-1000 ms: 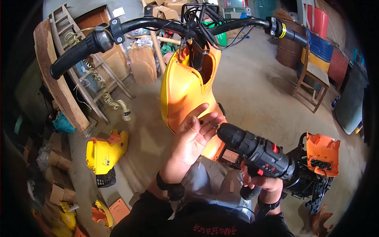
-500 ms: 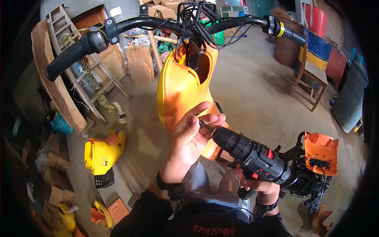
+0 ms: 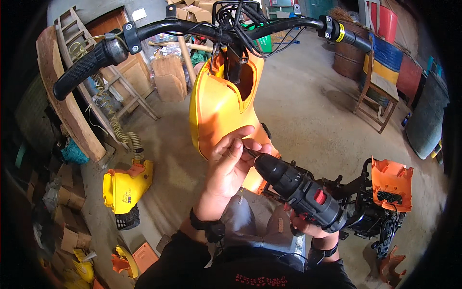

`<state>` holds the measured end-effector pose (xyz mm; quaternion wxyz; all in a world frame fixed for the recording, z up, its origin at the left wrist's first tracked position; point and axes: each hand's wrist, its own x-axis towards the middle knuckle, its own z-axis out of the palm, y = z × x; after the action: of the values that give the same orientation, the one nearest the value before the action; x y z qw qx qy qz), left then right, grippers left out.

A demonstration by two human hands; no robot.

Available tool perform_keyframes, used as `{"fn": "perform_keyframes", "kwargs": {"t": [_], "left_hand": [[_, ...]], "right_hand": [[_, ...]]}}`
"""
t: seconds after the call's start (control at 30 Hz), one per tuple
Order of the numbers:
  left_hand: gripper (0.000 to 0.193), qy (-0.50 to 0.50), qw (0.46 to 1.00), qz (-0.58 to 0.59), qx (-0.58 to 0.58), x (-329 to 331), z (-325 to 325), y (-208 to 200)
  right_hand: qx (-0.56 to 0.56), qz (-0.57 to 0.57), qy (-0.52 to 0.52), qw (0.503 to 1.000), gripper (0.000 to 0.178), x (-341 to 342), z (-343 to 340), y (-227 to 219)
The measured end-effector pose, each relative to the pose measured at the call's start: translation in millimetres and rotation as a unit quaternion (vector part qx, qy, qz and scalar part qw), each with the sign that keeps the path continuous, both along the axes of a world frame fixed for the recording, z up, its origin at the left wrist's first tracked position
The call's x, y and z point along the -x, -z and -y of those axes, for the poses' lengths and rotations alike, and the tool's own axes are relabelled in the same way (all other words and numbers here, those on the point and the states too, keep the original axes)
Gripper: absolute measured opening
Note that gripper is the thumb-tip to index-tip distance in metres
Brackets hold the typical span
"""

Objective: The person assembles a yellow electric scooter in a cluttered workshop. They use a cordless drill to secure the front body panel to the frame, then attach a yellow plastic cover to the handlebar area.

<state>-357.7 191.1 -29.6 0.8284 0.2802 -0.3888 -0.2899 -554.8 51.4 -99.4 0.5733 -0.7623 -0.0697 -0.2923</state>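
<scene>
My right hand [image 3: 313, 226] is wrapped round the handle of a black cordless drill [image 3: 301, 190] with red switches. The drill points up and to the left, in front of my lap. A thin dark bit [image 3: 251, 152] sticks out of its chuck. At the bit's tip, the thumb and forefinger of my left hand [image 3: 226, 166] are pinched together, the other fingers curled behind. Anything small between those fingertips is too hidden to make out. Just beyond my hands stands a yellow-orange scooter front panel [image 3: 219, 111] beneath black handlebars [image 3: 202, 30].
A scooter frame with an orange cover [image 3: 392, 185] is at the right. Yellow panels [image 3: 126, 188] lie on the floor at left, near a hanging coiled hose [image 3: 135, 144] and a wooden ladder [image 3: 122, 86]. A wooden chair [image 3: 380, 91] and drums [image 3: 385, 60] stand at back right.
The drill has rolled a little in my right hand and its body has dipped slightly. My left fingers stay at the bit's tip. The hose's end has swung left.
</scene>
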Motion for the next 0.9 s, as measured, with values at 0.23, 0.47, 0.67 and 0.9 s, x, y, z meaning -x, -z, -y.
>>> {"fn": "perform_keyframes", "kwargs": {"t": [0.23,0.47,0.67,0.9], "left_hand": [[0.034,0.000,1.000,0.002,-0.017,-4.4,-1.0,7.7],[0.038,0.017,0.999,0.039,-0.026,-17.0,-5.4,10.4],[0.040,-0.010,0.992,0.118,-0.043,-20.1,-1.8,15.7],[0.044,-0.138,0.983,0.046,-0.116,0.3,11.3,86.4]], "right_hand": [[0.192,0.069,0.083,0.975,0.024,-4.4,4.0,-4.0],[0.157,-0.015,0.074,0.985,0.030,-1.3,-1.3,-16.3],[0.063,0.019,-0.014,0.998,0.032,4.5,12.1,9.4],[-0.203,-0.148,-0.101,0.963,0.035,41.5,16.1,50.5]]}}
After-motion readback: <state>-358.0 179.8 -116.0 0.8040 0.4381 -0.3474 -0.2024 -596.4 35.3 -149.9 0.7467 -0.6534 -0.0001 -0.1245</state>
